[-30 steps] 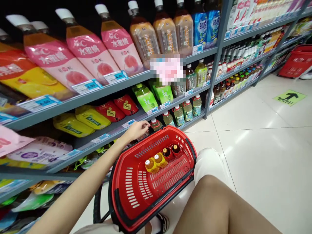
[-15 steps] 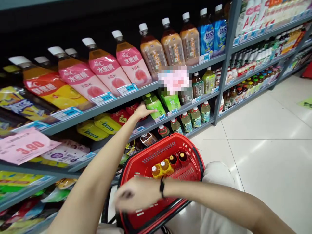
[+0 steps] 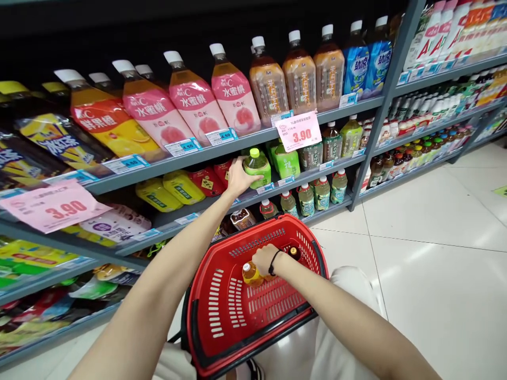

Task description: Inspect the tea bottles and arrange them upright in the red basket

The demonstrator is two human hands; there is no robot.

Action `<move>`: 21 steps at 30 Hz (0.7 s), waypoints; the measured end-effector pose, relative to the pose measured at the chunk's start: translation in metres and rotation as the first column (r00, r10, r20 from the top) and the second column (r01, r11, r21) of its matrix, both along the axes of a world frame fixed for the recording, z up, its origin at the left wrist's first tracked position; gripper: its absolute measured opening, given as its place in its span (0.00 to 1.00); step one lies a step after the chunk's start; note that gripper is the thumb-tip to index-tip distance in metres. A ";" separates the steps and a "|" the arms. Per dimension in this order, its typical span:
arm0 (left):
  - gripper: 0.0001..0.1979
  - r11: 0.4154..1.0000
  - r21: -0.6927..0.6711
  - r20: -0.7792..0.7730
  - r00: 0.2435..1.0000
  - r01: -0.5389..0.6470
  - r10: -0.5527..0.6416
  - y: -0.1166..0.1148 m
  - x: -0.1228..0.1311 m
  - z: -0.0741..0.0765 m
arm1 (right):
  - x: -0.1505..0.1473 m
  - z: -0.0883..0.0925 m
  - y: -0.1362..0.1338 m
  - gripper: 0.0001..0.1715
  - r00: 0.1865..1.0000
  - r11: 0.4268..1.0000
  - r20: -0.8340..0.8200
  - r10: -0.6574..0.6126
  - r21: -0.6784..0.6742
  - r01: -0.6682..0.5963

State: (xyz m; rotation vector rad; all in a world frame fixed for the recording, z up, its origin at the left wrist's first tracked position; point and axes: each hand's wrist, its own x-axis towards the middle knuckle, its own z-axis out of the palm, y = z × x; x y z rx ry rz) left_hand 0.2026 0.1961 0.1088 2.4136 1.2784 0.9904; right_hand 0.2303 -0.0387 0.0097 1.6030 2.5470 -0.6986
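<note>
Gripping green bottle, grey shelf — tiled floor

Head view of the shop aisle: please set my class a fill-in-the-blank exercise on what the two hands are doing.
1. The left hand grips a bottle on the shelf whose label is ____.
2. The right hand reaches into the ____ basket.
3. The pink price sign above the left hand reads ____.
4. The band on the right wrist is ____.

Missing words: green; red; 3.90; black.
</note>
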 end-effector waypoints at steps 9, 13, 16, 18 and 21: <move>0.41 0.980 0.193 0.327 0.945 -0.053 -0.013 -0.113 -0.092 0.026 | 0.035 0.007 0.004 0.18 0.913 0.928 -0.164 -0.373 -0.085 0.364; 0.39 0.994 0.000 0.496 0.863 0.113 -0.098 -0.159 -0.140 0.033 | 0.042 0.011 0.011 0.31 0.767 0.847 -0.365 -0.528 -0.294 0.443; 0.42 0.943 -0.233 0.629 0.777 0.239 -0.041 -0.179 -0.164 0.017 | 0.035 0.022 0.009 0.46 0.660 0.832 -0.515 -0.548 -0.419 0.364; 0.45 0.884 -0.352 0.682 0.731 0.306 0.018 -0.186 -0.175 -0.002 | 0.026 0.030 0.003 0.52 0.557 0.813 -0.612 -0.561 -0.535 0.232; 0.47 0.817 -0.437 0.720 0.691 0.376 0.068 -0.189 -0.188 -0.031 | 0.011 0.034 -0.007 0.53 0.275 0.592 -0.612 -0.742 -0.790 -0.161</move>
